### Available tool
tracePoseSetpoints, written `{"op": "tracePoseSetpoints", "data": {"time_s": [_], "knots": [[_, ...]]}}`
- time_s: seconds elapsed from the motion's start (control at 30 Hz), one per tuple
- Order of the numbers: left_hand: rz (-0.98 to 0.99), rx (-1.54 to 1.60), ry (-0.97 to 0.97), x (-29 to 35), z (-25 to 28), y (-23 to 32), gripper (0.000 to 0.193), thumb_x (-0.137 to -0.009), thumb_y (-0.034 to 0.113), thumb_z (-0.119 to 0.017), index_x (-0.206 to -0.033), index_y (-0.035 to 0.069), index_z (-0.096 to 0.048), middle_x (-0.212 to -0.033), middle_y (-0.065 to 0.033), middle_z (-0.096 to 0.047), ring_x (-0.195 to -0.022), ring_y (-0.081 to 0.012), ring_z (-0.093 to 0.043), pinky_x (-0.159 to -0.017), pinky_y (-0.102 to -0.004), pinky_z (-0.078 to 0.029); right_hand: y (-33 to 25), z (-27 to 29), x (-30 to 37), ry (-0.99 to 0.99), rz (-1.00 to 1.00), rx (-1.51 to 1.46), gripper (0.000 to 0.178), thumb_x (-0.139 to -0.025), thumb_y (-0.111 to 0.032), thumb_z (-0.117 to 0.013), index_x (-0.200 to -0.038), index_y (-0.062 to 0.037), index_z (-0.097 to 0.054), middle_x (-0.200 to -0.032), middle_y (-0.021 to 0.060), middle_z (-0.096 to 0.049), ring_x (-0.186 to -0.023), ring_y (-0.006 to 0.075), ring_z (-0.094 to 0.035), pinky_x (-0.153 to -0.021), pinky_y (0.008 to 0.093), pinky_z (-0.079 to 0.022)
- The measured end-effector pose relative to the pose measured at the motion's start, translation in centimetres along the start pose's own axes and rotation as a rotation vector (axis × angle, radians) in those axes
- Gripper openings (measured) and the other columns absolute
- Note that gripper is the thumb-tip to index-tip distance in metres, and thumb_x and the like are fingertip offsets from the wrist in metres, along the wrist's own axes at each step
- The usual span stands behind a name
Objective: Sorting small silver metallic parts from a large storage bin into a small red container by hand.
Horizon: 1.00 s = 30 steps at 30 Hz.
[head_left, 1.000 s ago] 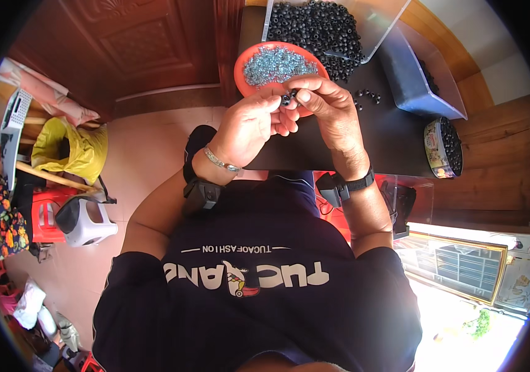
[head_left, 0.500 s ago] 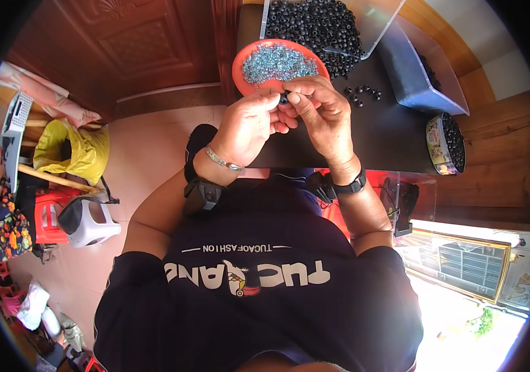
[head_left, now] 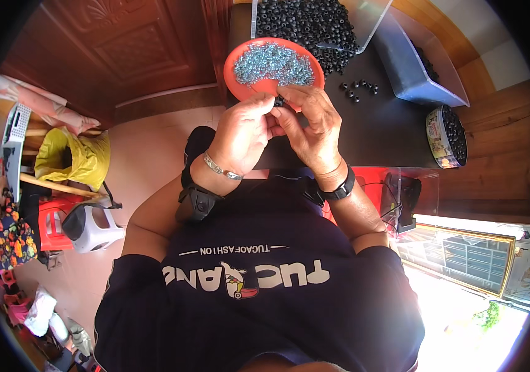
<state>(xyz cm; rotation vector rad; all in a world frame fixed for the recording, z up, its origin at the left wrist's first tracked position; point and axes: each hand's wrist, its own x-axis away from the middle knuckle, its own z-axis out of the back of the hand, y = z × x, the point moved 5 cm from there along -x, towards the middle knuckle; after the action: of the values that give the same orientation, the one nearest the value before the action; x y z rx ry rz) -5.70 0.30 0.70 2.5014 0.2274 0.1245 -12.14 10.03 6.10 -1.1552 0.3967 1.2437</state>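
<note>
Black part (head_left: 278, 102), small, sits at the meeting point of both hands, mostly covered by the fingertips. Left hand (head_left: 240, 133): thumb and index nearly closed, pinching it. Right hand (head_left: 314, 127): thumb and index also closed down on it from the other side; can't tell if a second piece is in there. Just beyond the fingers: red plate (head_left: 268, 88) of shiny metal pieces (head_left: 274, 64). Past that, clear box (head_left: 371, 22) with black pieces (head_left: 305, 25). Right of the fingers, on the dark worktop (head_left: 382, 133): loose black pieces (head_left: 350, 94), then blue bin (head_left: 407, 82), round tin (head_left: 436, 142).
</note>
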Motion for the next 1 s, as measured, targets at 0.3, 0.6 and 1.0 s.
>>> {"op": "tracePoseSetpoints", "data": {"time_s": [0.3,0.6,1.0], "knots": [[-0.01,0.055,0.008,-0.5,1.1,-1.5,0.031,-0.097,0.022,-0.039,-0.118,0.003,-0.051,-0.115,-0.0076,-0.057,-0.104,-0.0189,-0.055,-0.096,-0.0363,-0.04,-0.2,-0.5,0.7,0.01,0.112,0.155,0.024,-0.073,0.001,-0.069,-0.096,-0.0038,-0.063,-0.09,0.0105,-0.065,-0.081,0.0283,-0.063,-0.071,0.0355,-0.052],[0.109,-0.105,0.046,0.1,1.3,0.3,0.032,-0.093,0.029,-0.048,-0.107,0.002,-0.057,-0.103,-0.0108,-0.062,-0.095,-0.0208,-0.058,-0.083,-0.0313,-0.043,3.6,8.5,-5.5,0.182,0.247,0.438,0.02,-0.072,-0.003,-0.073,-0.091,-0.005,-0.066,-0.087,0.0088,-0.067,-0.079,0.0258,-0.064,-0.069,0.034,-0.051],[0.12,-0.11,0.072,0.5,3.5,0.1,0.026,-0.095,0.028,-0.046,-0.097,0.005,-0.057,-0.098,-0.009,-0.061,-0.088,-0.02,-0.058,-0.079,-0.0312,-0.045,15.6,12.3,-7.1,-0.164,-0.372,0.364,0.016,-0.083,-0.018,-0.068,-0.094,-0.0076,-0.072,-0.082,0.0014,-0.068,-0.074,0.0082,-0.059,-0.068,0.0236,-0.048]]}}
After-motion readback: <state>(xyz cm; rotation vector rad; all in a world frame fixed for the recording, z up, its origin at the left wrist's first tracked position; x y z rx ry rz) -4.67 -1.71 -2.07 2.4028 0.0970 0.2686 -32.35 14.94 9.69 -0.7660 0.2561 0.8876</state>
